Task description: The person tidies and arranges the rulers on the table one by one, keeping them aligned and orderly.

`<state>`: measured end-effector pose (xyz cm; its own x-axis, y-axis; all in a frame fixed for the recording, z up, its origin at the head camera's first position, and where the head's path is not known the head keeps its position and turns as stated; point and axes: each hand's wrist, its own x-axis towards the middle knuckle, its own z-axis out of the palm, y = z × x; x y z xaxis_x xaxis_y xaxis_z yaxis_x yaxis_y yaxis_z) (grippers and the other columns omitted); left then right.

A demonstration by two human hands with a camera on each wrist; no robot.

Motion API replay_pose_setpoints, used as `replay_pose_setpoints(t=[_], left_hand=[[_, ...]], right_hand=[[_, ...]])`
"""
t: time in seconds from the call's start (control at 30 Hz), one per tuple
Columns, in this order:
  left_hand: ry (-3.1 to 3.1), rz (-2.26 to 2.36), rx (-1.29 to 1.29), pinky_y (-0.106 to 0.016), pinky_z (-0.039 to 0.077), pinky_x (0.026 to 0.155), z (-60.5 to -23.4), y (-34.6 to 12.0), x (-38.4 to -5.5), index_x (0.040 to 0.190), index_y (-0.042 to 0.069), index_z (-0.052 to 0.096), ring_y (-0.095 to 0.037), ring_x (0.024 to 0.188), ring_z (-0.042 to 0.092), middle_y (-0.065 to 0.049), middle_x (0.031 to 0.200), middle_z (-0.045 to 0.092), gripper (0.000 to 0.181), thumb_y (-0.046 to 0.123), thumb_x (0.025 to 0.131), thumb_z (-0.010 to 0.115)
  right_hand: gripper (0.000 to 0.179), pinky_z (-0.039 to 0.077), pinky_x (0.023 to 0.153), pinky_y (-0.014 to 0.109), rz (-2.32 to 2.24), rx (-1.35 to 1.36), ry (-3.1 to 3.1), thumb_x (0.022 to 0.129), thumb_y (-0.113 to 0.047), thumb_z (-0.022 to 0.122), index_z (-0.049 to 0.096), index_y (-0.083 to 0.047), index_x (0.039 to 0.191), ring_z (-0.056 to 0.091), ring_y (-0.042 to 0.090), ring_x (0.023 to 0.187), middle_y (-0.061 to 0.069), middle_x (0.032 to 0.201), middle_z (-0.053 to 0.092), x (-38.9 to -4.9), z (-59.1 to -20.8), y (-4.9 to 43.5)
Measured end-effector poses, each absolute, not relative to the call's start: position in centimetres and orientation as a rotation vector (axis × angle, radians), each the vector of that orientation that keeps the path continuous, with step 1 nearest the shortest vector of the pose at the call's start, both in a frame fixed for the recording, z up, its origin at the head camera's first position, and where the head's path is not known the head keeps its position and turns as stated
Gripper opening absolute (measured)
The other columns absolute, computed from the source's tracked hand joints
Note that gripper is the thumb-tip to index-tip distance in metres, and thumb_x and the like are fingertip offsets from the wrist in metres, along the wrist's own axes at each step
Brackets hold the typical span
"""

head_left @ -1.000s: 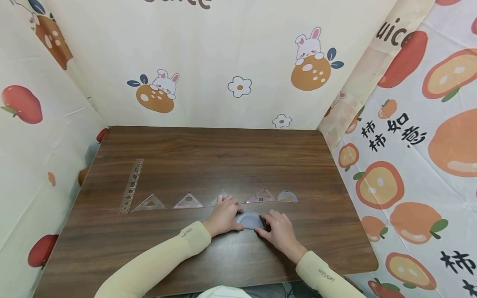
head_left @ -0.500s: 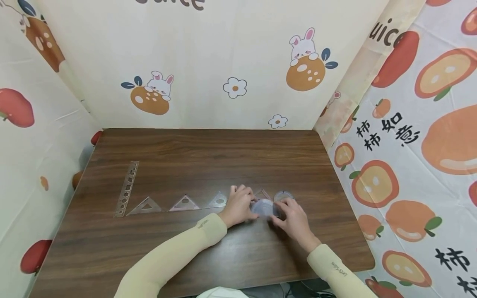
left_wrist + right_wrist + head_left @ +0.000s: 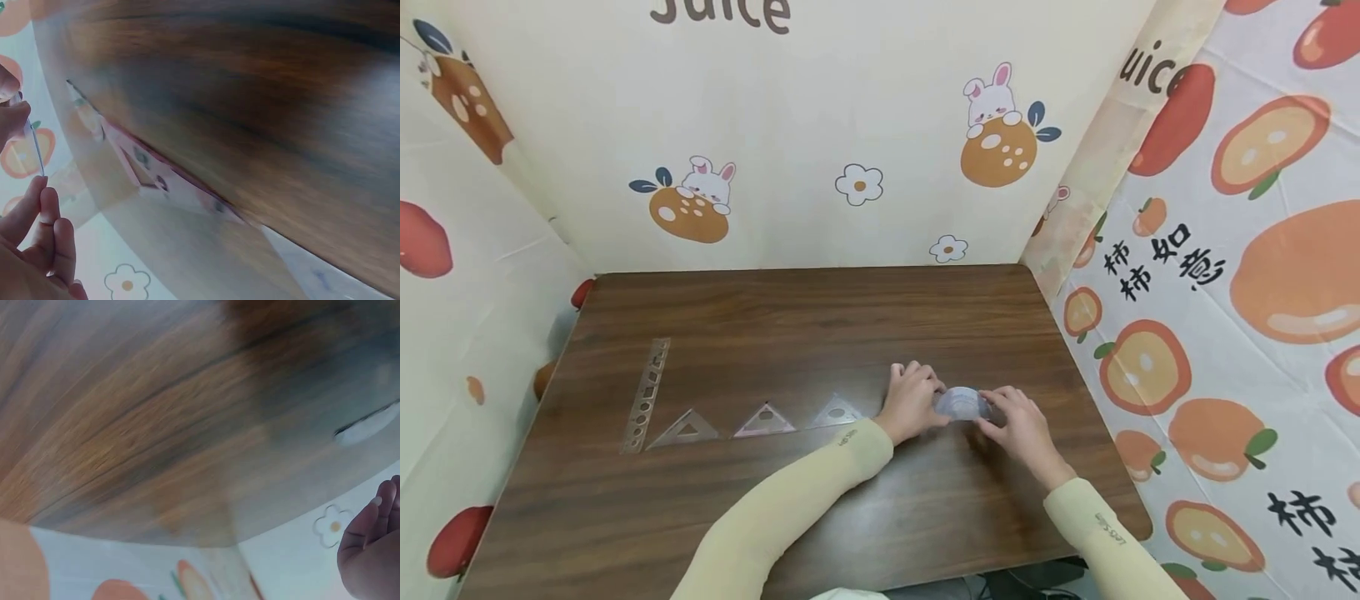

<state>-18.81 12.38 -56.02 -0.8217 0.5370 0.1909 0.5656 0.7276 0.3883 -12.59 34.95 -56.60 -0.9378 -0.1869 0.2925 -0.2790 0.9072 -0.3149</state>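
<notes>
Between my two hands is a clear protractor [image 3: 962, 404], a bluish half-disc, at the right end of a row of drawing tools. My left hand [image 3: 913, 402] pinches its left edge, and my right hand [image 3: 1021, 423] grips its right side with thumb and fingers. The left wrist view shows the thin edge of the protractor [image 3: 36, 150] between fingers and thumb, above the table. Under it lie a pink-edged set square [image 3: 169, 178] and another protractor [image 3: 87, 115], both hidden by the hands in the head view. Only curled fingers of my right hand [image 3: 375, 540] show in the right wrist view.
On the brown wooden table [image 3: 820, 325], a clear ruler [image 3: 646, 396] stands lengthwise at the left. Right of it lie a clear set square [image 3: 685, 429], a pinkish set square [image 3: 764, 421] and a bluish set square [image 3: 837, 412]. Printed cloth walls [image 3: 790, 225] enclose the back and sides.
Both hands have carried the protractor to the right and away from me, off the front of the row to over its right end. The bluish set square has come into full view.
</notes>
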Motion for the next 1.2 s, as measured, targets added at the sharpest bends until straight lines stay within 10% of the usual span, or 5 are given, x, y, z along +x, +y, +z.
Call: replay_pose_setpoints(t=[1.2], left_hand=[[-2.925, -0.836, -0.875, -0.038, 0.033, 0.094, -57.9, 21.5, -18.9, 0.122, 0.021, 0.075, -0.016, 0.113, 0.054, 0.006, 0.118, 0.067, 0.050, 0.037, 0.077, 0.089]], right_hand=[[0.043, 0.055, 0.086, 0.045, 0.741, 0.147, -2.997, 0.088, -0.017, 0.082, 0.069, -0.007, 0.127, 0.065, 0.023, 0.100, 0.008, 0.116, 0.065, -13.9, -57.0, 44.2]])
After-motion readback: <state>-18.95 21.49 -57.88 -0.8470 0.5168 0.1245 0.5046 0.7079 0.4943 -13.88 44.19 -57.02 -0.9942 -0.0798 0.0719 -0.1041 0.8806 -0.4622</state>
